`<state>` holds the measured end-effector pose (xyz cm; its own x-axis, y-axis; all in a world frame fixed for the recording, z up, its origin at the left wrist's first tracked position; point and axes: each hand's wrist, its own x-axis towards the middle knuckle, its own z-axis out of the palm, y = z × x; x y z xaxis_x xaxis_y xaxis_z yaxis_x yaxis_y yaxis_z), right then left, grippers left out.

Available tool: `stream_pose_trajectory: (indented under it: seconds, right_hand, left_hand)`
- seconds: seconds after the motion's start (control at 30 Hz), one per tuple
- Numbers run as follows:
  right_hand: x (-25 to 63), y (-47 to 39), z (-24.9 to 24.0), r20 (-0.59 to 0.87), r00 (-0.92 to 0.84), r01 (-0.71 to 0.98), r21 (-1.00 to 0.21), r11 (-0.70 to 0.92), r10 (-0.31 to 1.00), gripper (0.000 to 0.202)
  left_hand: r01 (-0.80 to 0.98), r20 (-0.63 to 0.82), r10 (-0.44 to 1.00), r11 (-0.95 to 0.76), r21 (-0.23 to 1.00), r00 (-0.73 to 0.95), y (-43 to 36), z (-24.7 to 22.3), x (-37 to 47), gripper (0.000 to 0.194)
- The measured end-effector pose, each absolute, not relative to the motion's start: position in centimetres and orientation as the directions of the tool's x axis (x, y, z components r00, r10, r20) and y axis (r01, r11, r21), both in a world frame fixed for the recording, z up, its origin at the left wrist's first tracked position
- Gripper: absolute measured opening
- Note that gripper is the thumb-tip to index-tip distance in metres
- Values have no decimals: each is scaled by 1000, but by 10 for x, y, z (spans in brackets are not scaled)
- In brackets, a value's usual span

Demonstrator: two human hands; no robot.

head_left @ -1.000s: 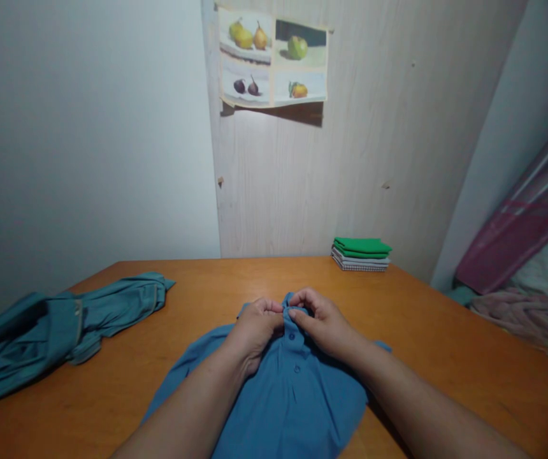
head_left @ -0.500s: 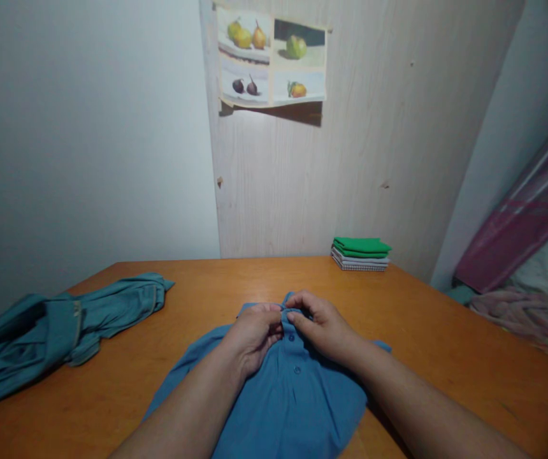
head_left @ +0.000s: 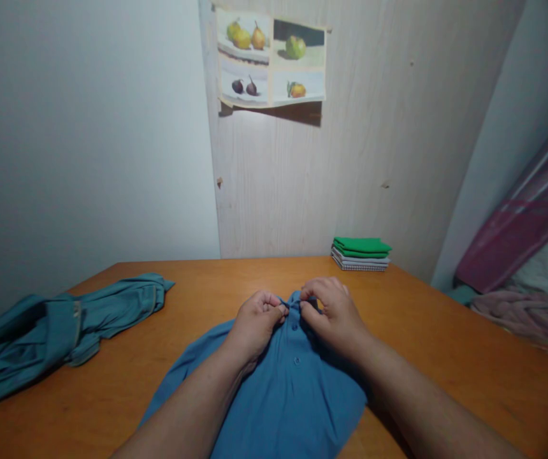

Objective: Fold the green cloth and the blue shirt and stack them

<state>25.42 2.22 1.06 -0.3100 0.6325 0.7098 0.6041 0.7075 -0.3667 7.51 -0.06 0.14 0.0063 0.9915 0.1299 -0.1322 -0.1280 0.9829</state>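
Observation:
A blue button-front shirt lies on the wooden table before me, its upper end lifted a little. Two dark buttons show down its placket, below my fingers. My left hand pinches the fabric near the collar from the left, thumb against fingertips. From the right, my right hand grips the placket edge between thumb and index finger, its other fingers curled. The fingers partly hide the collar, and I cannot make out a button between them.
Teal clothing lies crumpled along the table's left side. Folded cloths, green on top, are stacked at the far edge. Fruit pictures hang on the wall. Pink plastic and bedding are beyond the right edge.
Both hands have risen slightly, drawing the shirt's collar end up and away from me. My right hand has shifted a little to the right, and the fingertips of the two hands are farther apart.

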Motion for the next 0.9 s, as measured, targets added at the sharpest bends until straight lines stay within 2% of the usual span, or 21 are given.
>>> stream_pose_trajectory:
  seconds: [0.07, 0.17, 0.3, 0.43, 0.67, 0.9]
  right_hand:
    - [255, 18, 15, 725, -311, 572, -374, 730, 615, 10]
    - [252, 11, 17, 679, -408, 492, -400, 773, 611, 11]
    - [249, 7, 13, 568, -497, 529, -400, 748, 656, 11]
    - [248, 13, 9, 565, -406, 553, -474, 685, 718, 7]
    - [242, 18, 4, 534, -307, 369, -696, 616, 788, 7]
    - [241, 22, 1, 588, -216, 311, -715, 626, 779, 5]
  left_hand:
    - [-132, 134, 991, -135, 982, -14, 1, 1, 75, 21]
    - [-95, 154, 987, -157, 983, -42, 4, -3, 74, 21]
    - [6, 200, 979, -200, 980, -30, 6, -9, 73, 21]
    - [16, 209, 977, -210, 978, 28, 6, -10, 71, 19]
    - [65, 249, 964, -256, 965, 96, 4, -4, 69, 18]
    - [193, 353, 925, -376, 906, 142, 3, 2, 68, 7]
